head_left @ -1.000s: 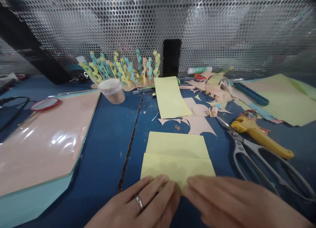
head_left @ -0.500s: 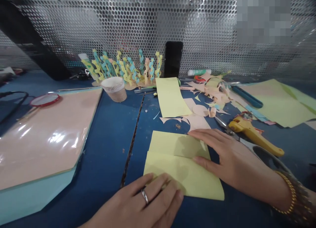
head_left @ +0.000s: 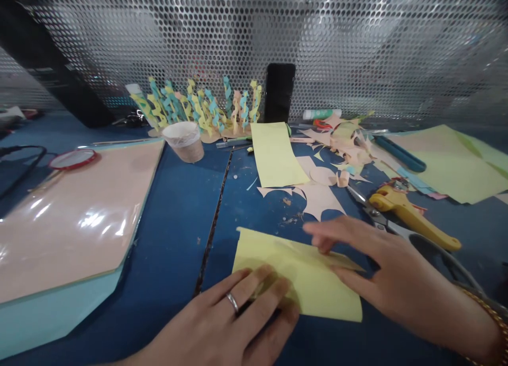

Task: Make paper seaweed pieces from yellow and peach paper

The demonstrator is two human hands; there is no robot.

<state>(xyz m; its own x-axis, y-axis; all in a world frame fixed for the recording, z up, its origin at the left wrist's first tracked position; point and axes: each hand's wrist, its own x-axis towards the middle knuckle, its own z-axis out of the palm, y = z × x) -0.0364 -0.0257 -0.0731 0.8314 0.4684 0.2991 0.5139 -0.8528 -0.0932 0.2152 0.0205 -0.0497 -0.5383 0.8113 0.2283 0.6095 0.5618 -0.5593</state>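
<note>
A sheet of yellow paper (head_left: 273, 252) lies on the blue table in front of me, its far part bent over toward me. My left hand (head_left: 238, 313), with a ring on one finger, rests on the paper's near left part, fingers spread. At the far right edge, my right hand (head_left: 373, 260) has the bent flap between its thumb and curled fingers. This hand is slightly blurred. Beyond the folded sheet lie another yellow paper strip (head_left: 275, 154) and a pale pink offcut (head_left: 323, 197) with curved cut edges.
Right of the paper are scissors (head_left: 391, 226) and a yellow-handled tool (head_left: 413, 218). Paper scraps (head_left: 349, 144), a phone (head_left: 280, 93), a paper cup (head_left: 184, 141) and curled paper stalks (head_left: 206, 109) stand or lie farther back. A plastic-covered pink sheet stack (head_left: 79, 223) is at left.
The paper's far part has been lifted and folded toward me by my right hand, whose fingers have curled. My left hand has stayed nearly in place on the sheet.
</note>
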